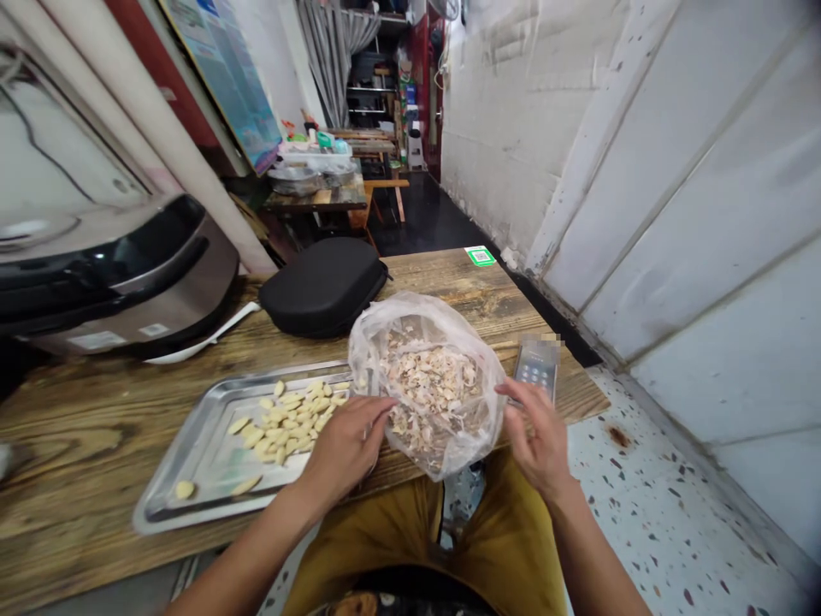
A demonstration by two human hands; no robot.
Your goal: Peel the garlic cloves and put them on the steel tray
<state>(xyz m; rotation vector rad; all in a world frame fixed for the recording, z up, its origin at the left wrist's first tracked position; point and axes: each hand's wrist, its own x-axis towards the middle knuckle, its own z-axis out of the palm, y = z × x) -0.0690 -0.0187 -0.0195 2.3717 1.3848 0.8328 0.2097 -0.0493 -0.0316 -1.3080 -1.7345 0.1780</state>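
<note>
A clear plastic bag (493,368) stands gaping at the table's front edge, with pale garlic skins (429,381) heaped inside. At the bag's left rim, my left hand (346,441) is closed, thumb and index finger pinched together on the plastic. My right hand (537,432) grips the opposite side of the bag between index finger and thumb. Just left of my left hand lies a shallow metal tray (170,458) holding a pile of peeled garlic cloves (282,423). A few cloves sit apart near the tray's front left corner.
A phone (537,368) lies right of the bag, close to my right hand. Behind the tray are a black zip case (321,287), a white spoon-like utensil (205,338) and a large cooker (115,274). A green code sticker (480,256) marks the table's far corner.
</note>
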